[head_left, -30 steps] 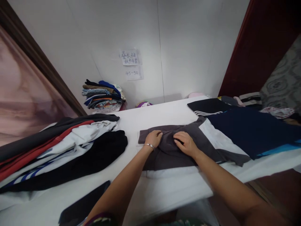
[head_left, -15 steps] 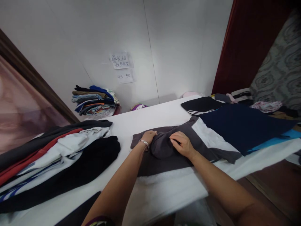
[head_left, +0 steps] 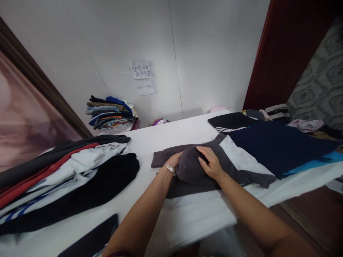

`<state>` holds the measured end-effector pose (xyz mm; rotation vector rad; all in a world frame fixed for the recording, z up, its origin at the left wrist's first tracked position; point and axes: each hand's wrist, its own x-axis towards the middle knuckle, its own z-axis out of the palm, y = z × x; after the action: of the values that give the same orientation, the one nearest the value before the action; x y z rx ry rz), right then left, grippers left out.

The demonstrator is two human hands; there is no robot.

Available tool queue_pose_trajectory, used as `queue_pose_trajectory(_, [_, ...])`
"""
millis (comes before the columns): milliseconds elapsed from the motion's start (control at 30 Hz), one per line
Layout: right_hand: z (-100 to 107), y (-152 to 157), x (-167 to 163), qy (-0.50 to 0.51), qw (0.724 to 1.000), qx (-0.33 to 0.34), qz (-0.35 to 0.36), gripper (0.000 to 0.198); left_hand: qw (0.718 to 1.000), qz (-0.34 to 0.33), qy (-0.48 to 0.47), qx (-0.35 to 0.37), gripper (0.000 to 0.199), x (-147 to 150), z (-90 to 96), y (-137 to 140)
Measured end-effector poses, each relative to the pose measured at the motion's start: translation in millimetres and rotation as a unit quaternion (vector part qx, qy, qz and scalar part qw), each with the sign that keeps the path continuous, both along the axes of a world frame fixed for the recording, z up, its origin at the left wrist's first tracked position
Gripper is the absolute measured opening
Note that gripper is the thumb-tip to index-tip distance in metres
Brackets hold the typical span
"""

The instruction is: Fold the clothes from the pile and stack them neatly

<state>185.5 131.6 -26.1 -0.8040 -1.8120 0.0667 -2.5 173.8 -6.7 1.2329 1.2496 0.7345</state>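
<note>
A dark grey garment point(head_left: 187, 185) with a white panel point(head_left: 234, 148) at its right lies across the white table, partly folded; it looks like a long-sleeved top. My left hand point(head_left: 175, 160), with a silver bracelet point(head_left: 169, 168) at the wrist, is tucked against a raised, rounded fold of the cloth and closes on its left edge; its fingertips are hidden. Resting on top of the same fold is my right hand point(head_left: 211, 164), fingers stretched over the cloth and thumb apart. A cuffed sleeve end point(head_left: 158, 159) sticks out beyond my left hand.
Layered clothes point(head_left: 72, 178) cover the table's left side. A folded stack point(head_left: 111, 112) stands against the wall under paper notes point(head_left: 144, 76). Navy cloth point(head_left: 281, 146) and black striped cloth point(head_left: 232, 120) lie at right. A dark flat item point(head_left: 92, 237) is at the near edge.
My left hand has moved right and slid in under the fold, which now bulges up more. My right hand stays nearly in place on top. The view has shifted slightly.
</note>
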Motion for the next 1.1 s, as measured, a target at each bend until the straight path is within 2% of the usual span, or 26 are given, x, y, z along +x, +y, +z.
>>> queue_pose_trajectory(67, [-1, 1, 2, -0.009, 1.0, -0.008, -0.017, 0.045, 0.999, 0.022, 0.036, -0.004, 0.038, 1, -1.6, -1])
queue_pose_trajectory(133, [-5, 4, 2, -0.057, 0.997, -0.046, -0.026, 0.044, 0.996, 0.044, 0.075, 0.011, 0.035, -2, -2.9, 0])
queue_pose_trajectory(267, [-15, 10, -1, -0.172, 0.972, -0.155, -0.041, 0.045, 0.977, 0.112, 0.159, 0.086, 0.029, -14, 2.9, 0])
queue_pose_trajectory(333, [-17, 12, -3, -0.2, 0.963, -0.176, -0.043, 0.047, 0.961, 0.127, 0.2, 0.141, 0.035, -17, 7.0, -4])
queue_pose_trajectory(433, [-18, 11, -4, -0.211, 0.96, -0.176, -0.048, 0.048, 0.925, 0.078, 0.305, 0.213, 0.049, -14, 6.6, -13])
queue_pose_trajectory(533, [-17, 11, -5, -0.206, 0.963, -0.167, -0.055, 0.047, 0.89, 0.003, 0.407, 0.205, 0.047, -7, 0.8, -18])
queue_pose_trajectory(633, [-15, 11, -4, -0.18, 0.971, -0.138, -0.069, 0.045, 0.884, -0.019, 0.422, 0.199, 0.036, -5, 0.4, -14])
queue_pose_trajectory(733, [-12, 10, -4, -0.166, 0.974, -0.11, -0.105, 0.046, 0.888, -0.015, 0.387, 0.249, 0.035, -10, 5.0, -5])
queue_pose_trajectory(833, [-14, 9, -7, -0.231, 0.953, -0.159, -0.115, 0.048, 0.871, -0.025, 0.434, 0.227, 0.039, -16, 5.6, 2])
queue_pose_trajectory(900, [-16, 10, -8, -0.278, 0.933, -0.202, -0.104, 0.05, 0.852, -0.027, 0.485, 0.198, 0.04, -16, 4.9, 1])
queue_pose_trajectory(933, [-18, 10, -9, -0.291, 0.927, -0.215, -0.101, 0.05, 0.838, -0.02, 0.503, 0.208, 0.039, -13, 5.1, -1])
queue_pose_trajectory(1033, [-19, 12, -10, -0.299, 0.923, -0.222, -0.1, 0.051, 0.789, 0.007, 0.514, 0.337, 0.039, -1, 8.1, -15])
queue_pose_trajectory(1100, [-20, 12, -10, -0.292, 0.924, -0.223, -0.101, 0.05, 0.76, -0.02, 0.497, 0.418, 0.042, 7, 7.1, -23])
